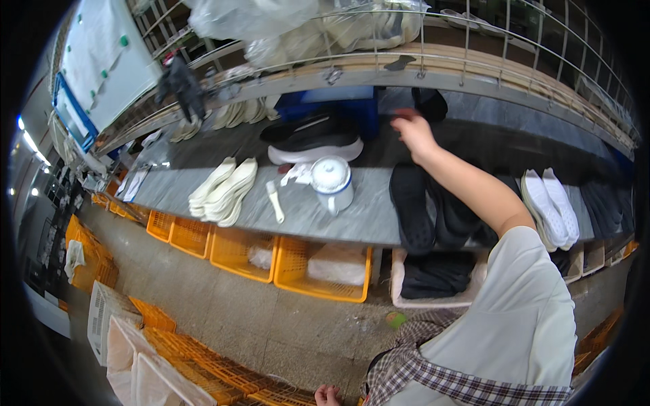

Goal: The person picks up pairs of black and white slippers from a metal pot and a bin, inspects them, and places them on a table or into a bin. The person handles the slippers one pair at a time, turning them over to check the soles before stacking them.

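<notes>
My right hand [416,140] reaches far out over the dark belt, fingers bent and their tips smeared by motion. I cannot make out anything held in it. A black shoe part [430,105] lies just beyond it. On the belt to its left is a black shoe [313,139] with a white sole. My left hand [327,396] hangs low at the bottom edge, partly cut off, fingers loosely apart with nothing visible in them. A lidded white mug [332,177] with a blue rim stands on the grey bench, beside a white-handled brush [275,202].
Cream soles [225,191], black soles [411,208] and white soles [550,208] lie along the bench [369,213]. A blue bin [369,115] sits behind the belt. Yellow crates [323,292] stand below; more orange crates [196,355] lie behind me. A wire-sided shelf [433,57] runs above.
</notes>
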The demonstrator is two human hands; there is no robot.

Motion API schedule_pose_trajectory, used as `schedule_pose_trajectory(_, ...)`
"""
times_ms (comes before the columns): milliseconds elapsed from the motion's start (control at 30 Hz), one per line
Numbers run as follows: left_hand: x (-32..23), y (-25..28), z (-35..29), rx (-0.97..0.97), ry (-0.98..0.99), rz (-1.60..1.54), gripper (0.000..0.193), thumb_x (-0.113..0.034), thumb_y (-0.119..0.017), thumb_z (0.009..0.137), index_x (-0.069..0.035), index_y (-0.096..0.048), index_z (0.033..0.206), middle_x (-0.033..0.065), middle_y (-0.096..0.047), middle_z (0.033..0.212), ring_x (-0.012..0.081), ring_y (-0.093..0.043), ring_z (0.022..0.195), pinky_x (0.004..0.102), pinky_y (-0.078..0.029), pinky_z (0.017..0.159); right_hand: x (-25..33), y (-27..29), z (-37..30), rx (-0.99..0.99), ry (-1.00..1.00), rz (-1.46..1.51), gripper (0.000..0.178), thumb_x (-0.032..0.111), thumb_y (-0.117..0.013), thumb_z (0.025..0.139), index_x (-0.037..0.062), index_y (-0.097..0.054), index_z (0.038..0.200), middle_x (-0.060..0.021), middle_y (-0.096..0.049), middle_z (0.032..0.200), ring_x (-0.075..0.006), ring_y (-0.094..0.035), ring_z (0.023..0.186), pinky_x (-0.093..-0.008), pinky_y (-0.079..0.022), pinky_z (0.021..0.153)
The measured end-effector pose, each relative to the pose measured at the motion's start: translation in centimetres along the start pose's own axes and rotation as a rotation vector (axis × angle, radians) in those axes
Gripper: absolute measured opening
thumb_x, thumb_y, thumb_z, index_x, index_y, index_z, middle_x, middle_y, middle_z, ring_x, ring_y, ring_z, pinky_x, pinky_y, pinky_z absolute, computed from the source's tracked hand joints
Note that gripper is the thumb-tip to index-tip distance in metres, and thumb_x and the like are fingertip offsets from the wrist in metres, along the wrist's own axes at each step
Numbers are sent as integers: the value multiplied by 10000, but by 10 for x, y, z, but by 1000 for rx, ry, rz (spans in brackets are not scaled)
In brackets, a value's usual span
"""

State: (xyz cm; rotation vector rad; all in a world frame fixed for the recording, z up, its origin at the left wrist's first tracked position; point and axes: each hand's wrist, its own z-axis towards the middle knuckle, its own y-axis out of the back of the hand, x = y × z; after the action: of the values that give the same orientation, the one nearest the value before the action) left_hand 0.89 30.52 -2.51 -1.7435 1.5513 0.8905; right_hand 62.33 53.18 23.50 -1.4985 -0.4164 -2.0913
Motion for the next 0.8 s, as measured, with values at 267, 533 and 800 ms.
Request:
schedule_pose_trajectory(267,-31,-126,18,228,-178,613,282,-229,-598,913,-6,-557,1080,126,-646,941,204,-604,851,332,-489,749,-242,177,209,-378,-612,161,675,377,-683,779,175,-396,1355,-51,-319,1421,-247,-293,1264,-451,-349,955)
schedule_pose_trajectory(533,-53,-161,-6,183,27,684,229,-196,-592,898,10,-574,996,160,-648,858,251,-625,781,353,-496,687,-306,186,261,-403,-407,449,620,326,-629,829,118,-372,1354,-110,-391,1330,-272,-405,1149,-428,-435,876)
schedule_pose_trajectory(800,-64,-169,5,237,-170,896,274,-218,-612,877,-8,-576,1050,156,-651,945,285,-619,858,398,-502,736,-211,201,220,-82,-498,872,541,266,-563,880,44,-363,1331,-183,-468,1211,-301,-518,1010,-383,-523,762)
